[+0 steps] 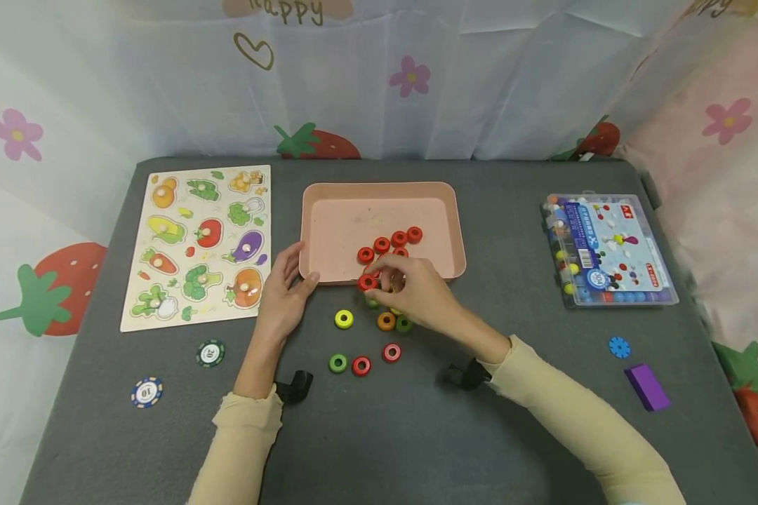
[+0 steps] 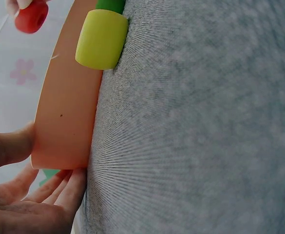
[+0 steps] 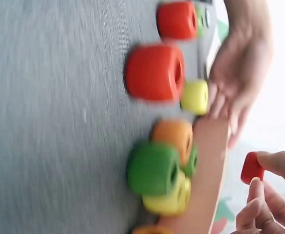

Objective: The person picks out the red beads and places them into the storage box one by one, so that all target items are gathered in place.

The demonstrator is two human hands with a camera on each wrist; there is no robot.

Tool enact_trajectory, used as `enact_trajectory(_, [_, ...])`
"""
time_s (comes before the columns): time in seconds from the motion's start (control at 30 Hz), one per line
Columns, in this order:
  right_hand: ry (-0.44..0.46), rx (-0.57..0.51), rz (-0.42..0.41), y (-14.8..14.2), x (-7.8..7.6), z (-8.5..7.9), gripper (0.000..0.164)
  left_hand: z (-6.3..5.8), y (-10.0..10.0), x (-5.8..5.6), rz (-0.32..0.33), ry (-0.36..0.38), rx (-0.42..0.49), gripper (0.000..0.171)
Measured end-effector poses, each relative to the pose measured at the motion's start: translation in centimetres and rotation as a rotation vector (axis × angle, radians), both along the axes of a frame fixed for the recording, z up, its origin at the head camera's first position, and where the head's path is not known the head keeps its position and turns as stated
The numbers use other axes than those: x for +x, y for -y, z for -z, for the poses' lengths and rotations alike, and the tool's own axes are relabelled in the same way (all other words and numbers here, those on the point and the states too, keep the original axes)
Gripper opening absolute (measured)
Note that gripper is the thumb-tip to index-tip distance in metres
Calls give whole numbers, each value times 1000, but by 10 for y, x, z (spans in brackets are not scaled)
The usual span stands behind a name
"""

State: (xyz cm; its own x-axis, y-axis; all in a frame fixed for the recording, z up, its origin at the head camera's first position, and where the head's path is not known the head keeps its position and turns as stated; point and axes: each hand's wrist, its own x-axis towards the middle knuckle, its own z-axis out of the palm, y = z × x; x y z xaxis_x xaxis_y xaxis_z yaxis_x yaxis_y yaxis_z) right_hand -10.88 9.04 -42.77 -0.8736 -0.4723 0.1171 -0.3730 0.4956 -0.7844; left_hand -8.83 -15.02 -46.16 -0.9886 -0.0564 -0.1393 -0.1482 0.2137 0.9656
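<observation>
- Puzzle (image 1: 189,245): far left on the table (image 1: 429,435).
- Left hand (image 1: 283,291): grip clamped on the near left corner of the tray (image 1: 347,210).
- Red bead (image 3: 252,168): raised by the tray's near edge; loose beads (image 1: 355,366) lie nearer.
- Right hand (image 1: 420,291): grip pinching that bead.
- Box (image 1: 613,252): far right.

Holed red bead (image 1: 367,282) pinched aloft; shallow pink tray (image 1: 341,217) flat, red beads (image 1: 399,239) inside.

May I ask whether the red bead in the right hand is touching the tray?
Apart: the right wrist view shows pale backdrop between the pinched red bead and the tray.
</observation>
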Motion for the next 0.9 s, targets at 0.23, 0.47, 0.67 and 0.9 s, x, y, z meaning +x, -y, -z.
enact_trajectory(0.23, [53, 1, 105, -24, -24, -3, 24, -32, -7, 7, 9, 37, 5, 60])
enact_trajectory(0.47, [70, 37, 207, -42, -39, 7, 23, -30, -6, 7, 15, 31, 4, 60])
enact_trajectory(0.67, [95, 91, 300, -48, -45, 14, 26, -26, -5, 5, 20, 23, 14, 61])
enact_trajectory(0.9, [91, 99, 314, -48, -45, 17, 23, -17, -4, 3, -1, 31, 5, 60])
